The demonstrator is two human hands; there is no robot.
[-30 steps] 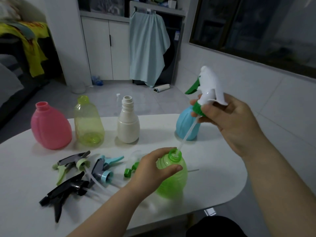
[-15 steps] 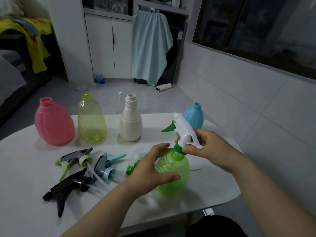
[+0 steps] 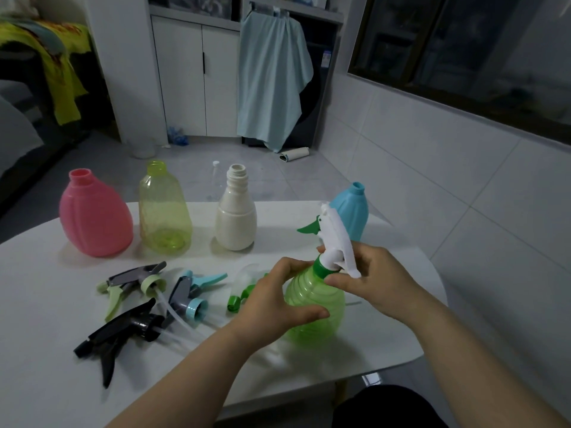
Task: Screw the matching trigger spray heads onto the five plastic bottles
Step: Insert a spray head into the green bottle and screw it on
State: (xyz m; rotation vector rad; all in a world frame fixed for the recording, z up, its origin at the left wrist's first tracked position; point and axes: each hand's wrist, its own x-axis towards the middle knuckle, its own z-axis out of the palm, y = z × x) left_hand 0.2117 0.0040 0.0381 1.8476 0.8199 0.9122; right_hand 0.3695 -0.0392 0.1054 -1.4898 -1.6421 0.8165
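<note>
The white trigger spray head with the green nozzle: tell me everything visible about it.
The white plastic trigger spray head with green nozzle stands upright on the translucent green ribbed plastic bottle, its green collar seated on the neck and its nozzle pointing left. The right hand pinches the collar; the left hand grips the bottle.

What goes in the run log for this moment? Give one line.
step: fitting head | left hand: holds green bottle | right hand: on spray head collar | bottles bare: four | heads loose: four

Five bottles [image 3: 313,307], five trigger spray heads [image 3: 335,242], two hands [image 3: 275,299], one table [image 3: 46,288]
</note>
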